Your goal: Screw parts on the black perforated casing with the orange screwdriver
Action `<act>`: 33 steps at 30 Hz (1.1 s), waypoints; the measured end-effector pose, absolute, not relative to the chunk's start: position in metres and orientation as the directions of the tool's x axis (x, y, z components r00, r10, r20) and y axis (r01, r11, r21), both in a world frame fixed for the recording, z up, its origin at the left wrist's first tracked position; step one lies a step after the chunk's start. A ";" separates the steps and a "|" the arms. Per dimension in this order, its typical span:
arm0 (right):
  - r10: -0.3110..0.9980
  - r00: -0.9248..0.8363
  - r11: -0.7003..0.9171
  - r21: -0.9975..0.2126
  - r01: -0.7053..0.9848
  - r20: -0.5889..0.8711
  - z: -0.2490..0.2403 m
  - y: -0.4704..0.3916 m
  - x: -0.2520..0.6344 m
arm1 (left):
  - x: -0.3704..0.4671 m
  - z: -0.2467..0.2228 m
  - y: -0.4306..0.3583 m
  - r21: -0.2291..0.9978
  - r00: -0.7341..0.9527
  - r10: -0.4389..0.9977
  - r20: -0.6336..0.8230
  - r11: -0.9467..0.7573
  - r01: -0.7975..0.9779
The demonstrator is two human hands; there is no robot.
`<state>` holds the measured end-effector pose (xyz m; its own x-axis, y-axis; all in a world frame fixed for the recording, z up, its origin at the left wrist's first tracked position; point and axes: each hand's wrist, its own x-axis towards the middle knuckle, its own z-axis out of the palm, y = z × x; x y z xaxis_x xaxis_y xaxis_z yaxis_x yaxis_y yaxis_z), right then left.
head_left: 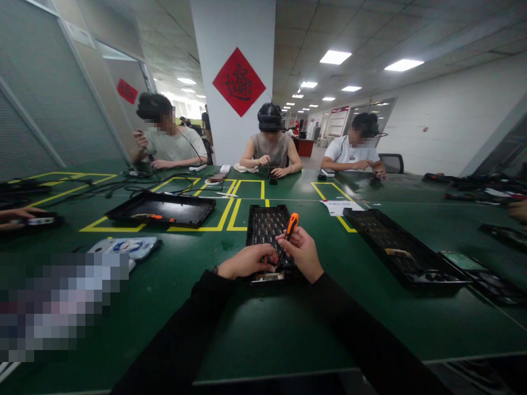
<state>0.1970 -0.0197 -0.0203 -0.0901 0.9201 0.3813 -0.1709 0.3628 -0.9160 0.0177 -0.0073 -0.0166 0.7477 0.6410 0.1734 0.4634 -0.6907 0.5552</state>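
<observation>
An orange-handled screwdriver (292, 225) is held upright and slightly tilted in my right hand (303, 253), its shaft pointing down at a black slotted tray (267, 219). My left hand (249, 260) rests on the tray's left side, fingers bent close to the screwdriver's lower end. Whether those fingers pinch a small part is too small to tell. A pale strip (267, 277) lies at the near end of the tray, just below my hands.
Left of centre lies a shallow black tray (181, 209) with orange bits. To the right are a long black tray (395, 241), a paper sheet (340, 207) and a green board (463, 260). A phone (140, 248) sits left. Three people work opposite; other hands show at both sides.
</observation>
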 end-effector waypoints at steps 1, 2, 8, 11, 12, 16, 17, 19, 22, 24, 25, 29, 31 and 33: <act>0.919 -0.096 0.365 -0.918 -0.153 0.381 -0.020 -0.020 0.197 | 0.018 -0.017 -0.007 0.557 0.749 0.641 0.170 -0.689 0.463; 0.918 -0.101 0.371 -0.920 -0.131 0.384 -0.020 -0.020 0.198 | 0.018 -0.017 -0.007 0.558 0.750 0.640 0.170 -0.689 0.462; 0.903 -0.100 0.412 -0.908 -0.071 0.417 -0.017 -0.021 0.198 | 0.017 -0.016 -0.008 0.574 0.747 0.642 0.173 -0.682 0.453; 0.906 -0.085 0.406 -0.908 -0.105 0.415 -0.016 -0.022 0.196 | 0.017 -0.015 -0.008 0.586 0.748 0.640 0.178 -0.680 0.442; 0.906 -0.086 0.405 -0.907 -0.112 0.415 -0.016 -0.022 0.196 | 0.017 -0.015 -0.008 0.588 0.748 0.639 0.180 -0.679 0.439; 0.903 -0.114 0.404 -0.909 -0.100 0.414 -0.016 -0.022 0.196 | 0.017 -0.016 -0.008 0.610 0.756 0.627 0.186 -0.677 0.411; 0.902 -0.116 0.408 -0.908 -0.091 0.417 -0.016 -0.022 0.197 | 0.017 -0.015 -0.007 0.627 0.761 0.619 0.192 -0.674 0.390; 0.899 -0.113 0.418 -0.906 -0.074 0.424 -0.016 -0.021 0.197 | 0.015 -0.015 -0.004 0.658 0.727 0.638 0.254 -0.665 0.354; 0.900 -0.107 0.418 -0.906 -0.070 0.423 -0.016 -0.022 0.197 | 0.009 -0.017 0.004 0.676 0.443 0.781 0.441 -0.614 0.408; 0.905 -0.106 0.405 -0.910 -0.086 0.412 -0.016 -0.022 0.197 | 0.003 -0.023 0.012 0.694 0.164 0.844 0.511 -0.518 0.500; 0.908 -0.106 0.396 -0.913 -0.098 0.405 -0.016 -0.022 0.196 | 0.001 -0.027 0.016 0.698 0.058 0.847 0.529 -0.473 0.537; 0.914 -0.110 0.373 -0.916 -0.149 0.390 -0.015 -0.022 0.195 | -0.004 -0.051 0.029 0.640 -0.038 0.809 0.587 -0.435 0.633; 0.913 -0.115 0.373 -0.915 -0.154 0.392 -0.015 -0.023 0.195 | -0.003 -0.059 0.032 0.655 -0.057 0.826 0.561 -0.401 0.640; 0.912 -0.120 0.375 -0.915 -0.149 0.393 -0.015 -0.023 0.195 | -0.002 -0.061 0.032 0.663 -0.084 0.838 0.538 -0.360 0.656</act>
